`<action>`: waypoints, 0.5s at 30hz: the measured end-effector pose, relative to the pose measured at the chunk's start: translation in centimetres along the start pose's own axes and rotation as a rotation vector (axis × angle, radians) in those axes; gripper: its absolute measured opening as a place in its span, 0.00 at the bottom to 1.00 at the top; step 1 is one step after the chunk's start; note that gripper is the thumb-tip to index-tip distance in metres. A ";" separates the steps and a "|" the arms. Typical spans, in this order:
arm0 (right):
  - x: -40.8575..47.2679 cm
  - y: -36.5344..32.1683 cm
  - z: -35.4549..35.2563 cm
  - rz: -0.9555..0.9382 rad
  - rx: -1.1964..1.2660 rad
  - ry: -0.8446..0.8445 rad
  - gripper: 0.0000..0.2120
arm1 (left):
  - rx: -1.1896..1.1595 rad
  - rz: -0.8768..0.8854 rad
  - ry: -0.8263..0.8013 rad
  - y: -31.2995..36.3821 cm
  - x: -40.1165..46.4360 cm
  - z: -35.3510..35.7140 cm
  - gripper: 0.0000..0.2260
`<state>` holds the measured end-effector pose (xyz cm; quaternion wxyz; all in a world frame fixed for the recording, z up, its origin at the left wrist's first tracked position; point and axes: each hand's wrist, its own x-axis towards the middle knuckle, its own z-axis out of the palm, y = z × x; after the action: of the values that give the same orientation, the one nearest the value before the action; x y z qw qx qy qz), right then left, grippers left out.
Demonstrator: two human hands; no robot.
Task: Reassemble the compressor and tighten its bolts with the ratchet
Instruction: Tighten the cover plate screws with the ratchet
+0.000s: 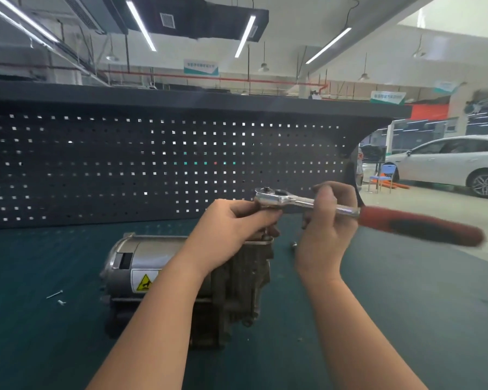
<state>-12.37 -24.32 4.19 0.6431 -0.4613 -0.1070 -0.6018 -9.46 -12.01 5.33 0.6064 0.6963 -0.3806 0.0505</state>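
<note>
Holding the ratchet (350, 212) level in the air above the compressor (181, 280), the person has both hands raised in front of the pegboard (124, 164). The left hand (228, 232) is curled under the chrome head of the tool, fingertips pinching whatever sits beneath the head; I cannot tell from where I stand whether that is a socket or the drive itself. The right hand (326, 220) grips the bare steel shaft just behind the head, thumb and fingers wrapped round it and pressed together. The red and black grip sticks out well beyond that hand, to the right of the compressor, and looks blurred.

The compressor lies on its side on the green mat (40, 263), straight below the left wrist. Its silver round body, with a yellow warning label, points left; its darker cast end faces right. Two small screws (55, 296) lie on the mat to the left of the compressor, well apart from it. One small bolt (294, 245) rests on the mat just right of the compressor's far end, near the right wrist. Past the pegboard, far to the right of the compressor, stands a white car (448, 161).
</note>
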 end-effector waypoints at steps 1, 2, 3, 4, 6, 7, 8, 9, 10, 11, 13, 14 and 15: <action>0.5 0.2 -0.2 0.120 0.031 0.031 0.10 | 0.009 -0.006 0.015 0.1 0.0 0.0 0.03; 0.9 0.5 -0.3 0.225 0.074 0.039 0.09 | 0.031 -0.005 0.025 0.0 0.1 0.0 0.03; 0.9 0.7 -0.3 0.287 0.109 0.043 0.08 | 0.059 -0.015 0.040 0.1 0.1 0.1 0.04; 0.8 0.8 -0.3 0.283 0.118 0.061 0.09 | 0.072 -0.025 0.050 0.2 0.2 0.2 0.05; 0.2 0.0 0.2 0.080 0.053 0.093 0.08 | 0.114 -0.058 0.054 0.3 0.3 0.4 0.10; -0.3 -0.4 0.5 -0.068 0.005 0.053 0.06 | 0.140 -0.067 0.056 0.4 0.3 0.5 0.13; -1.0 -0.6 0.8 -0.204 -0.062 -0.036 0.05 | 0.144 -0.063 0.061 0.5 0.3 0.7 0.15; -1.6 -0.7 1.1 -0.298 -0.163 -0.129 0.05 | 0.154 -0.052 0.074 0.6 0.2 0.8 0.14; -2.3 -0.6 1.3 -0.351 -0.268 -0.202 0.05 | 0.186 -0.036 0.092 0.5 0.2 0.7 0.13; -2.8 -0.4 1.4 -0.373 -0.341 -0.245 0.06 | 0.240 -0.028 0.108 0.6 0.1 0.6 0.12; -3.4 -0.1 1.6 -0.370 -0.349 -0.305 0.09 | 0.294 -0.021 0.109 0.8 -0.2 0.2 0.10; -3.5 0.0 1.6 -0.376 -0.343 -0.317 0.11 | 0.316 -0.012 0.082 0.8 -0.3 0.0 0.10; -3.6 0.0 1.6 -0.396 -0.340 -0.315 0.13 | 0.345 0.005 0.059 1.0 -0.4 -0.2 0.13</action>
<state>-12.63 -20.76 2.59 0.4021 -0.6202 -0.1909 -0.6459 -10.27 -11.60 6.00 0.4886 0.7875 -0.3499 0.1370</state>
